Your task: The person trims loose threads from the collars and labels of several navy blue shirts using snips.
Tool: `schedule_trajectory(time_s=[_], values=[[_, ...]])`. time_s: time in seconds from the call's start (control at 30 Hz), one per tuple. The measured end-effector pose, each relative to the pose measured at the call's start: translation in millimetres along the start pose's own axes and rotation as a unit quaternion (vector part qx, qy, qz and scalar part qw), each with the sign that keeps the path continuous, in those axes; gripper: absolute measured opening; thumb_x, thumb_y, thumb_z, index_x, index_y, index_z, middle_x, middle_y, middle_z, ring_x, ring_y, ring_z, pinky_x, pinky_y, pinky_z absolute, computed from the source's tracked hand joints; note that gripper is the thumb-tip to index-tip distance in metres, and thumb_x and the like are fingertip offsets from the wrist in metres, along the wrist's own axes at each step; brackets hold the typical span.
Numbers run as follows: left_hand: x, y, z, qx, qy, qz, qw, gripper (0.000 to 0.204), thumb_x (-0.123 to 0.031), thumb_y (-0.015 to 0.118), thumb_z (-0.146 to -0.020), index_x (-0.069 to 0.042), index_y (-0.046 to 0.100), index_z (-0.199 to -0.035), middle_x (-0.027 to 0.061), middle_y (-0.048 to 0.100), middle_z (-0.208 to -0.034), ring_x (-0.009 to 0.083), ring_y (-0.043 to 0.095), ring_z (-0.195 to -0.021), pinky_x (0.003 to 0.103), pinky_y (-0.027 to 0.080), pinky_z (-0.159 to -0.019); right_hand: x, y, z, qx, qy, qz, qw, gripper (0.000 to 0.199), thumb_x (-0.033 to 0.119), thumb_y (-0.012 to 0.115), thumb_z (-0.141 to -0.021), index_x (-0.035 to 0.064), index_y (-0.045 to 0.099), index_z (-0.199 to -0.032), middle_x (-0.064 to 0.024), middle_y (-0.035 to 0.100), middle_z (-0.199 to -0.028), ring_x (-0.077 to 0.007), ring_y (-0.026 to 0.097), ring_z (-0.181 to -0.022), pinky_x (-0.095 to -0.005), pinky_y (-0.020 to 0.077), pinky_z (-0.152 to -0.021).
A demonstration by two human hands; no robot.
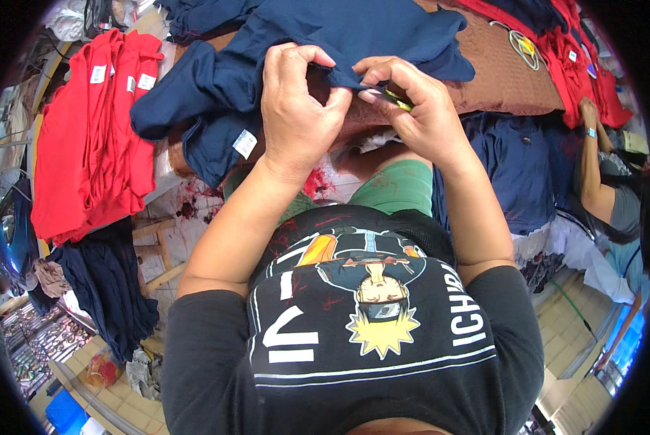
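A navy-blue garment is spread over the brown padded surface in front of me, with a sleeve and a white tag hanging toward my lap. My left hand pinches a fold of its edge between thumb and forefinger. Close beside it, my right hand is closed around small yellow thread snips, largely covered by my fingers. The right fingertips meet the same garment edge; whether the blades touch the cloth is hidden.
Red garments with tags hang in a pile at left, above dark cloth. The brown padded surface carries a pale cord loop. At right, more navy garments hang, and another person's arm reaches to red clothing.
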State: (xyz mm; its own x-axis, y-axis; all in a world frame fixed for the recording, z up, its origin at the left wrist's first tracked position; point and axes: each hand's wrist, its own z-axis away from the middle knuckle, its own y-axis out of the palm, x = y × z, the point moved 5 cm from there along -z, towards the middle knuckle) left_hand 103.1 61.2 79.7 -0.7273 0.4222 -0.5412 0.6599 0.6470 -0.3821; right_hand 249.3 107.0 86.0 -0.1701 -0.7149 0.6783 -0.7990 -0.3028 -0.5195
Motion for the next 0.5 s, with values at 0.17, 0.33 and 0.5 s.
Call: schedule_trajectory(time_s=[0.17,0.33,0.5], values=[[19.6,9.6,-0.8,0.165,-0.175,0.169,0.956,0.033,0.004,0.050,-0.077,0.002,0.061,-0.108,0.0084,0.065,-0.080,0.0113,0.058,-0.065,0.028,0.048,-0.063,-14.7,-9.9,-9.7,-0.123,0.095,-0.125,0.980,0.011,0.011,0.062,-0.092,0.0014,0.061,-0.097,-0.0033,0.065,-0.086,-0.0090,0.059,-0.085,-0.0260,0.0474,-0.078],[19.9,5.6,7.8,0.241,-0.329,0.388,0.826,0.033,0.005,0.046,-0.082,0.005,0.063,-0.111,-0.0012,0.066,-0.096,0.0015,0.052,-0.076,0.018,0.043,-0.066,-25.5,-5.6,-12.5,-0.113,0.090,-0.107,0.984,0.012,0.011,0.063,-0.092,0.0004,0.061,-0.096,-0.0025,0.065,-0.086,-0.0082,0.057,-0.084,-0.0244,0.0470,-0.079],[18.6,3.6,11.9,0.203,-0.330,0.381,0.840,0.025,-0.002,0.060,-0.087,0.004,0.064,-0.111,0.0016,0.067,-0.095,0.0051,0.057,-0.083,0.019,0.046,-0.076,-21.7,-6.2,-12.9,-0.102,0.124,-0.096,0.982,0.011,0.010,0.064,-0.090,0.0012,0.063,-0.096,-0.0050,0.065,-0.087,-0.0108,0.059,-0.085,-0.0264,0.0476,-0.079]])
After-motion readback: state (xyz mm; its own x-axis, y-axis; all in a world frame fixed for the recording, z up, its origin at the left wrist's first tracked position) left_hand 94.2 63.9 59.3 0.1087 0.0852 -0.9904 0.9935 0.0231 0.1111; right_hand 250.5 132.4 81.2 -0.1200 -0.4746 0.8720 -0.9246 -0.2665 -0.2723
